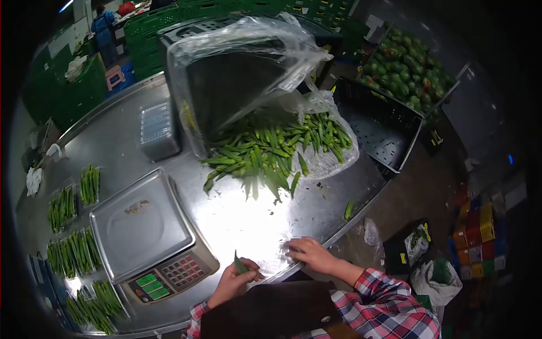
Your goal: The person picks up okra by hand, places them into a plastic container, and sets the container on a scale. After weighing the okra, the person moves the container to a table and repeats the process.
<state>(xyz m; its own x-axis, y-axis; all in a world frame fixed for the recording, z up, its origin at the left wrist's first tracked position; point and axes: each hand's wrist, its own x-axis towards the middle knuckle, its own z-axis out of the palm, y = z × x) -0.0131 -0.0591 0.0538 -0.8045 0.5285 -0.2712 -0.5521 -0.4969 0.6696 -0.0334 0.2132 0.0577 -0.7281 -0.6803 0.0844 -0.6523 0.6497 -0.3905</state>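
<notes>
My left hand (232,284) is closed around a green okra pod (240,263) at the table's near edge, its tip pointing up. Just to the right, my right hand (312,254) hovers low over or rests on the steel table, fingers stretched out and a little blurred, with nothing visible in them. Between both hands lies something clear, perhaps a plastic tray (273,264), washed out by glare. Ahead, a heap of okra (265,148) spills from a clear plastic bag (240,42) in a crate tipped on its side.
Left of my hands stands a digital scale (144,229) with a bare pan. Okra packs (73,251) lie beyond it. Stacked clear trays (156,127) sit behind. A black crate (381,124) is at the right edge; a bin of round green produce (406,70) stands further back. A person (103,31) is far left.
</notes>
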